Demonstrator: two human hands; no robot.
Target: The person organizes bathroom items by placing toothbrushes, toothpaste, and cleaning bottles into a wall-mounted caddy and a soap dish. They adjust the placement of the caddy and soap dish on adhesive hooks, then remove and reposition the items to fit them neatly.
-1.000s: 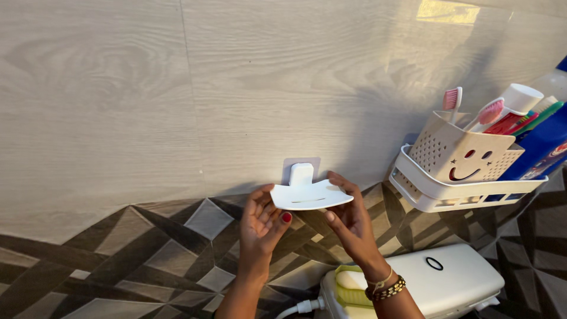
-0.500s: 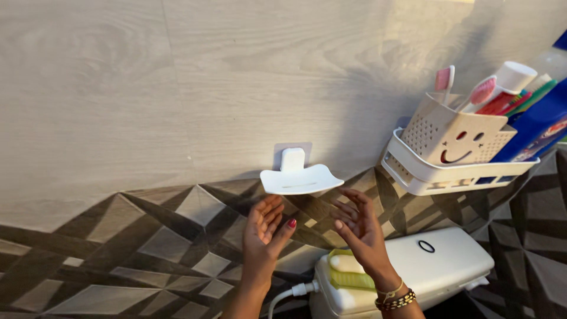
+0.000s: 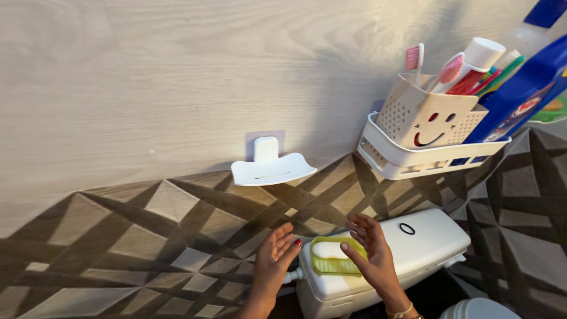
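White soap dish (image 3: 271, 168) at nine o'clock of the cream smiley-faced caddy (image 3: 426, 121); yellow-green tray (image 3: 338, 260) holds white soap (image 3: 329, 250); grey-brown geometric tiles (image 3: 147, 236) below pale woodgrain wall (image 3: 147, 71).

Warm, fairly bright light falls from about one o'clock, brightest on the pale wall (image 3: 177, 77). The basket (image 3: 413, 156) throws a broad soft shadow toward nine o'clock; the soap dish (image 3: 271, 168) casts a small one beneath it. Edges bend slightly, and both hands look a little soft.

Home bathroom: toilet cistern (image 3: 413, 248), wall-mounted soap dish (image 3: 271, 170), caddy (image 3: 413, 159) of toothbrushes (image 3: 413, 58), tiled wall (image 3: 147, 236).
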